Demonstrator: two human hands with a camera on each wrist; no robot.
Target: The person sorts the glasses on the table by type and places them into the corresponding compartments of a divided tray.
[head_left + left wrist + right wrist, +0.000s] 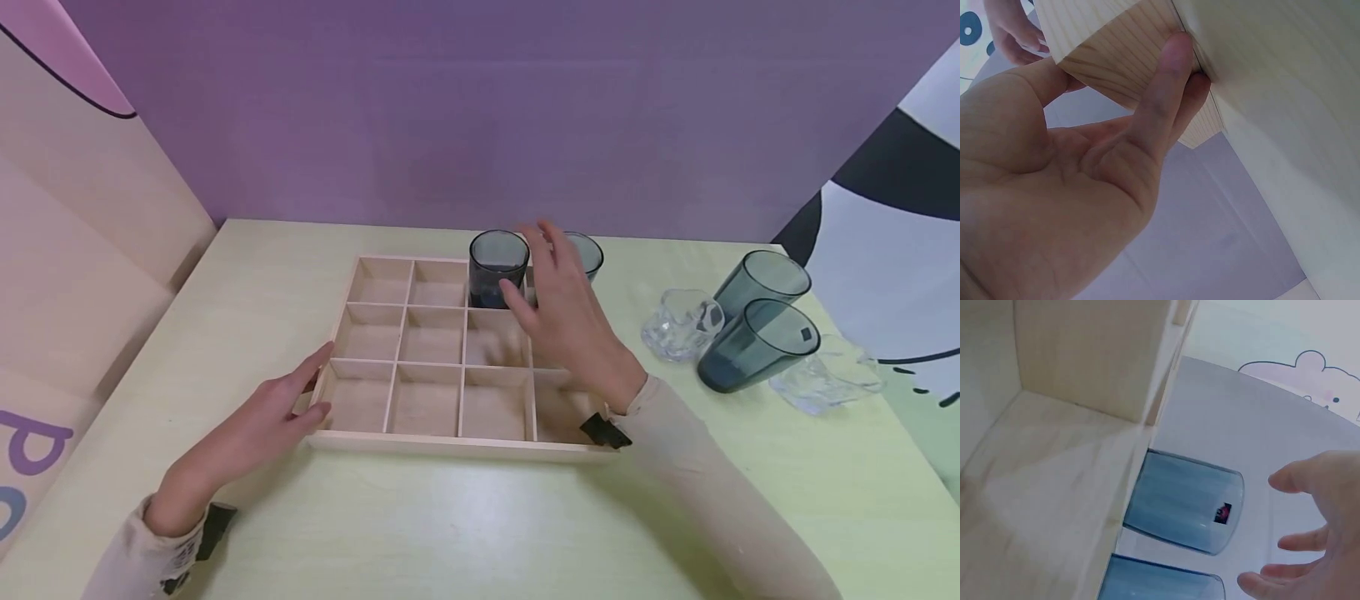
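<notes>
A wooden compartment tray (462,447) lies on the table. My left hand (251,433) holds its left side, thumb near the front corner and fingers against the outer wall; in the left wrist view two fingers (1166,87) press that wall low by the tabletop. In the tray's back row, a grey-blue drinking glass (498,262) stands upright in the third compartment from the left. Another glass (588,252) is to its right, partly hidden by my right hand (562,308). That hand is over the tray, fingers spread, and apart from both glasses (1185,503) in the right wrist view.
On the right of the table two more grey-blue glasses (763,273) (750,354) lean at a tilt. Beside them sit two clear, wavy-edged glass pieces (678,327) (825,375). A purple panel (420,133) rises behind the table, with printed panels at both sides.
</notes>
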